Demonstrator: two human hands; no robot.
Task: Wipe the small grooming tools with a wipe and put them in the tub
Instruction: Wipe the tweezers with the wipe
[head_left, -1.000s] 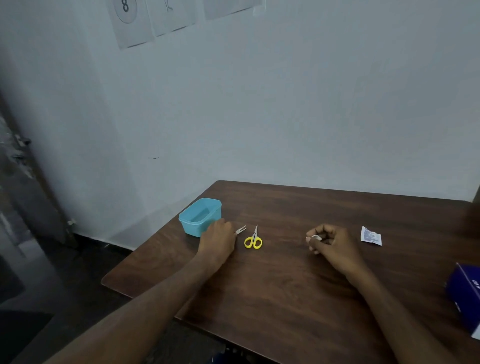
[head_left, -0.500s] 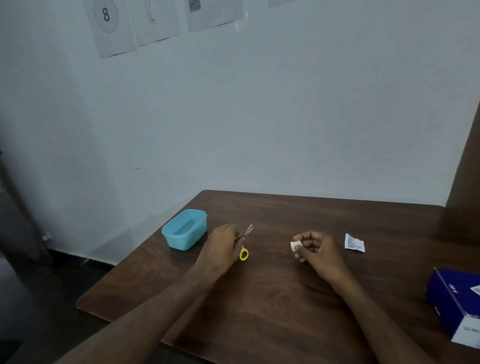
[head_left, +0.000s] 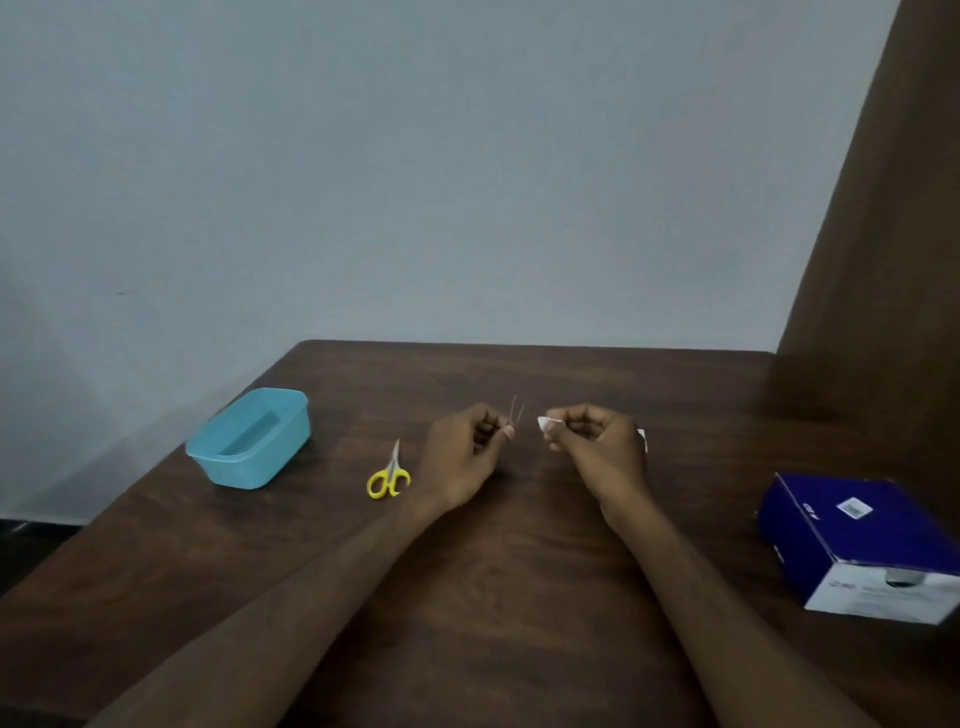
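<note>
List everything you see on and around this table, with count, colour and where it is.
tub: one, light blue, far left of table
scissors: one, yellow handles, between tub and left hand
tweezers: one, metal, pinched upright in left hand
wipe: one, white, pinched in right hand
packet: one, white, mostly hidden behind right hand
box: one, dark blue and white, right edge
table: one, dark brown wood
left hand: one, centre
right hand: one, centre

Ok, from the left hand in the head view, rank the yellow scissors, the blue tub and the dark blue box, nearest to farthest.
1. Yellow scissors: on the table just left of the left hand.
2. Blue tub: farther left, beyond the scissors, near the table's edge.
3. Dark blue box: far off on the right side, past the right hand.
</note>
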